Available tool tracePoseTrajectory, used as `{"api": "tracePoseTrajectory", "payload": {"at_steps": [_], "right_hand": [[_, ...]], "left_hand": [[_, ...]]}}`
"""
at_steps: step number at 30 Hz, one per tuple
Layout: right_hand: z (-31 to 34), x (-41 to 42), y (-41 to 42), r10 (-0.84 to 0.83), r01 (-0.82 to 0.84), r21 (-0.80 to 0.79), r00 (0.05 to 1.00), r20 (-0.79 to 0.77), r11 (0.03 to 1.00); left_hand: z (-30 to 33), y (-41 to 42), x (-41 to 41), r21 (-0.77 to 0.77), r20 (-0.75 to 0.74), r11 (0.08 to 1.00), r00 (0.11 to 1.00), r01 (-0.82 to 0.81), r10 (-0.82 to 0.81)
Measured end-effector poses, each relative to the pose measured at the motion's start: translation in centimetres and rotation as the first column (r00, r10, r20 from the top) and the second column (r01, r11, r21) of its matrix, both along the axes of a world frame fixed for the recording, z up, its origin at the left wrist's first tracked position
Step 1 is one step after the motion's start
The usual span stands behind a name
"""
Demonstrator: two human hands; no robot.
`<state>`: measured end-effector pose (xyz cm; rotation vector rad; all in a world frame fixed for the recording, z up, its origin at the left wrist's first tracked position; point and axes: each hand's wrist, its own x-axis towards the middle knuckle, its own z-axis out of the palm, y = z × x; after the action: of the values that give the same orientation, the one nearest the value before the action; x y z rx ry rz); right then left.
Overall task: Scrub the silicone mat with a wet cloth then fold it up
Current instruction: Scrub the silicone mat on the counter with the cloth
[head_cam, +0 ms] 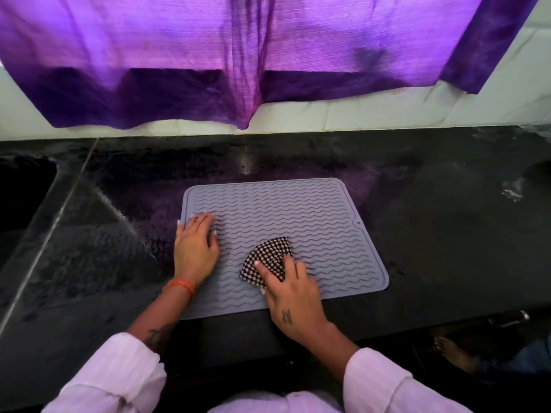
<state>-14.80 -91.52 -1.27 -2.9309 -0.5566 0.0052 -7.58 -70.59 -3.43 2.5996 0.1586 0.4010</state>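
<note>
Silicone mat (298,222): grey, wavy ribs, laid flat on the dark bench (447,234), near edge just at the bench's front edge. A small hole is seen at its right edge.

Left hand (195,248): pressed flat on the mat's left edge, fingers straight and spread, nothing gripped. An orange band (180,286) is worn at the wrist.

Right hand (293,296): placed on the checked cloth (268,257), fingers spread over it and slightly bent; a firm grip cannot be confirmed, it reads as a flat press. The cloth is bunched, black-and-white check, lying on the mat's near-centre area, touching the ribs.

Whether the cloth is wet cannot be told. Wet streaks are seen on the bench at far right (512,192).

Behind: a purple curtain (238,55) is hung over a white tiled wall (387,111), its hem just above the bench's back edge. Pale pink sleeves (119,377) are seen at the bottom. A bare foot (453,353) is visible on the floor at lower right.
</note>
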Motion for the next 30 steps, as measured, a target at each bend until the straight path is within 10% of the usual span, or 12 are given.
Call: {"api": "tracePoseTrajectory", "payload": {"at_steps": [30], "right_hand": [[1.3,-2.9,9.4,0.21,-0.206,0.084,0.977,-0.032,0.975]], "left_hand": [[0.4,6.9,-2.5,0.067,-0.28,0.954,0.912,-0.292,0.299]]}}
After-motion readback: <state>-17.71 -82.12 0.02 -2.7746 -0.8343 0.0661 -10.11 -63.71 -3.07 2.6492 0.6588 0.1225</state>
